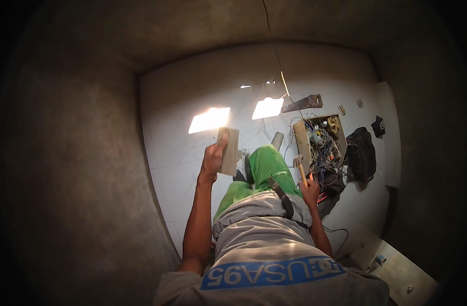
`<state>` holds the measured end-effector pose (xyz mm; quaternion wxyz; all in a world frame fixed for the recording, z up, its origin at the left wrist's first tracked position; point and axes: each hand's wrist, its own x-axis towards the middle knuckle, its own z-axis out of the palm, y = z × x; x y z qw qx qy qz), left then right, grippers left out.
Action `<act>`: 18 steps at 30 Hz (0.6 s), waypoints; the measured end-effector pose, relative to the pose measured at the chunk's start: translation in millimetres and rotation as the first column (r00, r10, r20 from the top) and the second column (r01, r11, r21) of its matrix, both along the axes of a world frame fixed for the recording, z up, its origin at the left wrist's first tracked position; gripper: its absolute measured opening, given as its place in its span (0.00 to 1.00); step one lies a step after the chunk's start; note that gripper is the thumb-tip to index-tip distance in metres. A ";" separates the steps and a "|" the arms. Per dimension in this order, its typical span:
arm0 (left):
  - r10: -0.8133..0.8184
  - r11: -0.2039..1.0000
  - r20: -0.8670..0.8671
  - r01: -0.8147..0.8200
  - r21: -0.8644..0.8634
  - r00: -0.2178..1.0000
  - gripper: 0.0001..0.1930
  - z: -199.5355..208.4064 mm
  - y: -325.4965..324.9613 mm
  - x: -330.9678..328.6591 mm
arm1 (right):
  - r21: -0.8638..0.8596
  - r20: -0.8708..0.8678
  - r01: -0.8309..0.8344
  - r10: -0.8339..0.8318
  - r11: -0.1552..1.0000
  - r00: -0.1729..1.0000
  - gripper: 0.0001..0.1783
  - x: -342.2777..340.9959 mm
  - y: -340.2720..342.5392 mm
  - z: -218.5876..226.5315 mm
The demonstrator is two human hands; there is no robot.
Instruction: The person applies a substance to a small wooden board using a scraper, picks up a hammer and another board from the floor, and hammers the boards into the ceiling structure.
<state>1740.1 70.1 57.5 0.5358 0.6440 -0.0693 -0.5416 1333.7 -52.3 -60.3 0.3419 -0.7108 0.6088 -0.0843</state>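
My left hand (212, 160) grips a flat rectangular wooden board (229, 153) by its left edge, with the thumb laid across its face. The board is held up in front of my left leg, above the pale floor. Down at my right side, my right hand (310, 191) is closed round the wooden handle of a hammer (298, 162), whose head points up and away from me. Just beyond the hammer stands a wooden box (302, 143) full of tangled wires and small items.
A handsaw (304, 103) lies beyond the box. To its right are a black bag (361, 155) and a dark cap (378, 126). A thin cable (284, 84) hangs ahead. A bare grey wall (90, 168) rises at left. At lower right is a pale board-like surface (401, 275).
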 end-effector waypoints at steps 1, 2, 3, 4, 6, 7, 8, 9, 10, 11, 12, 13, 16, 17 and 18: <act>0.036 0.999 -0.047 -0.036 0.002 0.998 0.35 6.7 -16.1 9.9 | 0.000 0.050 0.003 -0.003 1.000 0.999 0.20 31.6 -13.4 13.0; 0.030 0.999 -0.062 -0.028 0.031 0.998 0.35 8.9 -32.3 16.2 | -0.004 0.090 0.017 -0.017 1.000 0.996 0.20 58.9 -25.5 26.2; 0.055 0.998 -0.054 -0.055 -0.004 0.997 0.34 14.1 -48.5 25.2 | 0.033 0.147 0.028 -0.032 0.999 0.989 0.19 88.1 -40.0 36.4; 0.079 0.996 -0.050 -0.081 -0.048 0.996 0.33 16.6 -65.9 34.4 | 0.062 0.199 0.038 -0.050 0.997 0.979 0.19 115.2 -58.5 45.8; 0.089 0.995 -0.041 -0.091 -0.040 0.995 0.31 23.1 -92.6 56.9 | 0.124 0.315 0.000 -0.040 0.992 0.948 0.19 174.6 -93.8 62.6; 0.103 0.992 -0.026 -0.105 -0.067 0.994 0.30 23.1 -111.4 69.6 | 0.138 0.314 -0.008 -0.036 0.990 0.949 0.19 203.0 -115.7 63.4; 0.114 0.992 -0.027 -0.115 -0.048 0.993 0.30 19.6 -130.3 80.8 | 0.147 0.376 -0.014 -0.043 0.989 0.926 0.19 228.1 -136.4 61.7; 0.112 0.989 -0.033 -0.114 -0.094 0.993 0.28 16.6 -148.3 94.4 | 0.160 0.441 -0.021 -0.052 0.987 0.896 0.19 253.2 -158.6 57.6; 0.111 0.983 -0.037 -0.115 -0.141 0.993 0.26 14.8 -167.4 110.6 | 0.176 0.456 -0.056 -0.030 0.983 0.890 0.18 278.6 -185.8 53.7; 0.134 0.984 0.007 -0.132 -0.118 0.991 0.22 5.8 -183.5 126.1 | 0.223 0.488 -0.087 -0.035 0.971 0.872 0.18 301.5 -205.2 50.3; 0.141 0.984 0.014 -0.139 -0.108 0.990 0.22 -0.8 -202.5 142.8 | 0.260 0.521 -0.113 -0.041 0.959 0.853 0.18 325.7 -225.9 47.9; 0.157 0.981 -0.004 -0.156 -0.115 0.988 0.21 -3.6 -216.9 159.4 | 0.277 0.520 -0.126 -0.039 0.953 0.853 0.18 351.7 -243.6 58.6; 0.174 0.978 -0.045 -0.178 -0.111 0.984 0.18 3.7 -273.1 208.2 | 0.344 0.589 -0.238 -0.011 0.908 0.808 0.15 412.5 -300.9 80.4; 0.170 0.976 -0.016 -0.171 -0.132 0.985 0.17 9.5 -292.0 221.5 | 0.389 0.591 -0.285 0.001 0.876 0.807 0.15 427.7 -319.3 80.0; 0.174 0.973 0.010 -0.171 -0.155 0.985 0.17 13.3 -307.4 231.0 | 0.430 0.590 -0.336 0.021 0.838 0.807 0.15 441.0 -335.9 84.4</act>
